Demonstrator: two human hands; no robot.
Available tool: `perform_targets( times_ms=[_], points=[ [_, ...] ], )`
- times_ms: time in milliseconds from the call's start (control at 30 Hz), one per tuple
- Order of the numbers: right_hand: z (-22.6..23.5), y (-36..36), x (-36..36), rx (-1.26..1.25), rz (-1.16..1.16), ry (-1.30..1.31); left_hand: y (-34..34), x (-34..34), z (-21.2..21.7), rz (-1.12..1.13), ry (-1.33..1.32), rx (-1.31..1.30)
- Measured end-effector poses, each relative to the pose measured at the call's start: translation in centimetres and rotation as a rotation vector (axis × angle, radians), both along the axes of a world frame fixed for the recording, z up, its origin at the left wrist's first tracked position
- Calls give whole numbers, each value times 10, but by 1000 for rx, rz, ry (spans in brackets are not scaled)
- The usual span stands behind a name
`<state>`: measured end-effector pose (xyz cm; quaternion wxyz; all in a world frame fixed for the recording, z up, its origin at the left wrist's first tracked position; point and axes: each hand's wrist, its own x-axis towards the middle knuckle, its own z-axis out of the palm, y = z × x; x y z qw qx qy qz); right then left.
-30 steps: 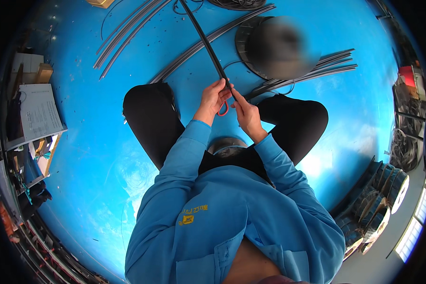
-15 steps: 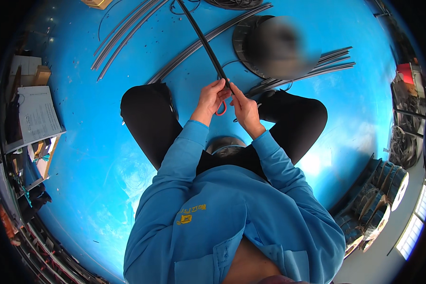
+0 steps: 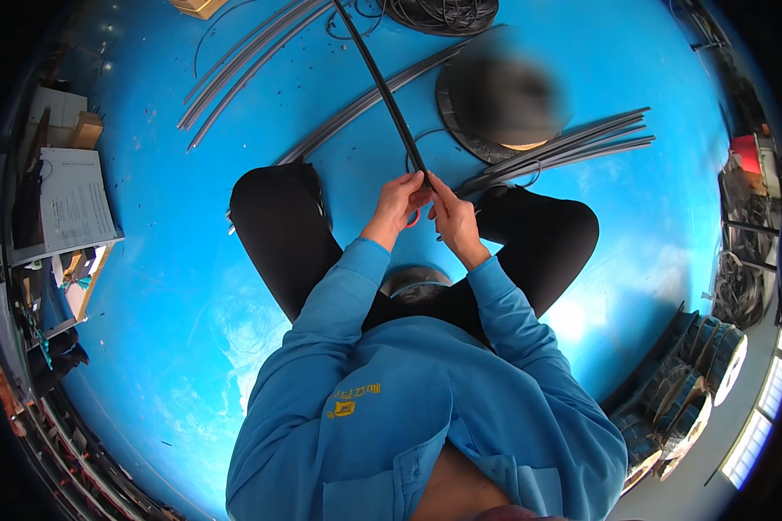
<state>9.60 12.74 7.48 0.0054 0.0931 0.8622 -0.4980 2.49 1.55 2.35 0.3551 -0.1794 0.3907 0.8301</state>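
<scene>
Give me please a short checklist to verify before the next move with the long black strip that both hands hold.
1. Left hand grips the near end of the long, thin black strip: ok.
2. Right hand meets the same end: ok.
3. Strip runs free away from the person over the blue floor: ok.
4. Far end of the strip: cannot tell, it leaves the picture.
5. Small red thing between the hands, what it is: cannot tell.
6. Bundle of grey strips lies apart from the held strip: ok.
</scene>
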Motion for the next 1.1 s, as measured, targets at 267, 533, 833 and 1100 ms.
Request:
perform_targets(
  times_ms=[267, 533, 833, 1100],
  points=[
    [-11, -8, 8, 25, 16, 2, -6, -2, 1, 37, 10, 2],
    [-11, -6, -1, -18, -44, -20, -6, 10, 5, -67, 42, 161],
    [0, -5, 11, -175, -17, -61, -4, 6, 3, 8, -11, -1],
    [2, -6, 12, -357, -40, -109, -10, 3, 2, -2, 19, 55]
  ],
)
